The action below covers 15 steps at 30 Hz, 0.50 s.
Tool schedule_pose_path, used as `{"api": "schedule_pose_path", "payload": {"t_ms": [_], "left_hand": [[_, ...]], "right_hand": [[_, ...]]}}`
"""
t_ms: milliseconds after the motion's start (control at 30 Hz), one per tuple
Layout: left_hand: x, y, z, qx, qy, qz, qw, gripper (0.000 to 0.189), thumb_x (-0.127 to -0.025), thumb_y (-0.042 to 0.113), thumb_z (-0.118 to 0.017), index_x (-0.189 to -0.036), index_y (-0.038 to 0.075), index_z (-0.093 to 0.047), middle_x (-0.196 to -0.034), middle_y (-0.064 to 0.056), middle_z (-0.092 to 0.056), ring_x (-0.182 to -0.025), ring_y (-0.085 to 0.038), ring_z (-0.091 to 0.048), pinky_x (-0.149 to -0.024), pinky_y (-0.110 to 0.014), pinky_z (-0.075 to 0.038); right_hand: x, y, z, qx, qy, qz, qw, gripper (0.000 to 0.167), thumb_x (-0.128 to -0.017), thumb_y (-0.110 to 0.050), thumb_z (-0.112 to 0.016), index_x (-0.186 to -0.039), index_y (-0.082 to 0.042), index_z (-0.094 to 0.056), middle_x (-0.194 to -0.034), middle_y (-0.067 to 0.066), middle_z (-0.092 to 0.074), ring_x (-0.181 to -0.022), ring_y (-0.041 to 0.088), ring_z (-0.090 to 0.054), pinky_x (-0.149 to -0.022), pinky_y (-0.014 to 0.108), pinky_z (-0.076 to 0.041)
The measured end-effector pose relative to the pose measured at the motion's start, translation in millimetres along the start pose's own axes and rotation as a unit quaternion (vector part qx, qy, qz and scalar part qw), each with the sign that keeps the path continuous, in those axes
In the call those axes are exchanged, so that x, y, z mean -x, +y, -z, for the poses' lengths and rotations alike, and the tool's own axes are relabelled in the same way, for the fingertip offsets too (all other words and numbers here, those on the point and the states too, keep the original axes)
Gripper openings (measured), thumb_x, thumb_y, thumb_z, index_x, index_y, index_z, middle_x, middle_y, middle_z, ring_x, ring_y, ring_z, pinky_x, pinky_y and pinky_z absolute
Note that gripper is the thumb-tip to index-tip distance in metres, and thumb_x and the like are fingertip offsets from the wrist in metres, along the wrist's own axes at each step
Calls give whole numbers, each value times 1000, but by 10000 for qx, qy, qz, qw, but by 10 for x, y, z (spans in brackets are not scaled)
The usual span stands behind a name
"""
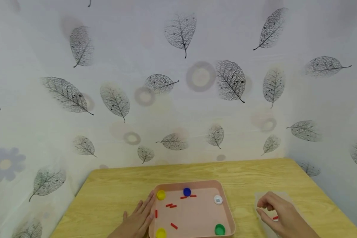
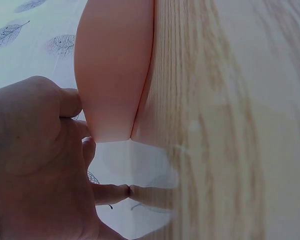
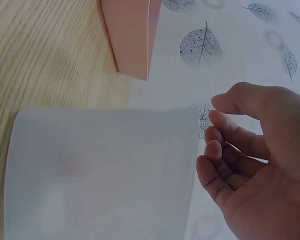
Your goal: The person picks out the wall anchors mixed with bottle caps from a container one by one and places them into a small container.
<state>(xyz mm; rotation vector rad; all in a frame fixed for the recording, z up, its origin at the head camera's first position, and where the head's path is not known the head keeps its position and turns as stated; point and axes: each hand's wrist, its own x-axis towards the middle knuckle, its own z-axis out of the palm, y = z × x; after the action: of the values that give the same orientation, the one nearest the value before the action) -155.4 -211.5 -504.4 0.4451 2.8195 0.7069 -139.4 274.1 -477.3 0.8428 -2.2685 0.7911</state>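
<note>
My left hand [image 1: 136,218] lies against the left side of a pink tray [image 1: 196,216], fingers extended along its outer wall. In the left wrist view, fingertips meet that wall at its edge. Over a translucent white container [image 3: 100,165] to the right of the tray hovers my right hand [image 1: 282,213]. Its fingers are loosely bent, with a gap between thumb and forefinger and nothing seen between them. Below the fingers, a short red stick [image 1: 275,218] shows in the container. Several more red sticks [image 1: 174,226] lie scattered on the tray floor.
Round caps sit around the tray's inside edges: two yellow caps [image 1: 161,195] at left, a blue cap [image 1: 187,191] at the back, a white cap [image 1: 218,199] and a green cap [image 1: 219,229] at right. A leaf-patterned wall covering [image 1: 178,112] stands behind the wooden table [image 1: 122,181].
</note>
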Motion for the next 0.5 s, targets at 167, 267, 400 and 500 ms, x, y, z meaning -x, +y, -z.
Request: {"api": "schedule_pose_path", "payload": {"t_ms": [167,267,400,500], "left_hand": [[-14,-15,-20,-37,-22,18,10000,64,-111,50,-30,-166,22,-16,-172,0,-11,-149,-48,-28,-89,-95,-6],[-20,-25,-25,-33,-18,16,10000,64,-111,50,-30,-166,22,-16,-172,0,-12,-148,-48,-28,-88,-95,-6],[-24,-22,-19,-40,-24,-9,10000,63,-111,50,-29,-166,23,-16,-172,0,-12,-148,-49,-29,-88,-95,-6],[-23,-13,-12,-46,-19,-5,10000,63,-111,50,-29,-167,24,-15,-172,1,-12,-148,-49,-29,-89,-95,-7]], "right_hand": [[-100,-91,-71,-146,-59,-55,9999,28,-83,-6,-85,-91,-18,-61,-89,-21,-54,-74,-2,-50,-64,12,-41],[-146,-147,-121,-186,-117,-197,9996,37,-75,2,-86,-91,-20,-61,-89,-22,-54,-73,0,-51,-65,11,-41],[-198,-206,-189,-290,-173,-237,9992,41,-71,6,-86,-91,-20,-62,-88,-22,-54,-73,0,-52,-65,11,-42],[-248,-239,-241,-339,-184,-169,9991,36,-75,2,-86,-91,-20,-63,-89,-22,-55,-74,-1,-52,-65,12,-44]]}}
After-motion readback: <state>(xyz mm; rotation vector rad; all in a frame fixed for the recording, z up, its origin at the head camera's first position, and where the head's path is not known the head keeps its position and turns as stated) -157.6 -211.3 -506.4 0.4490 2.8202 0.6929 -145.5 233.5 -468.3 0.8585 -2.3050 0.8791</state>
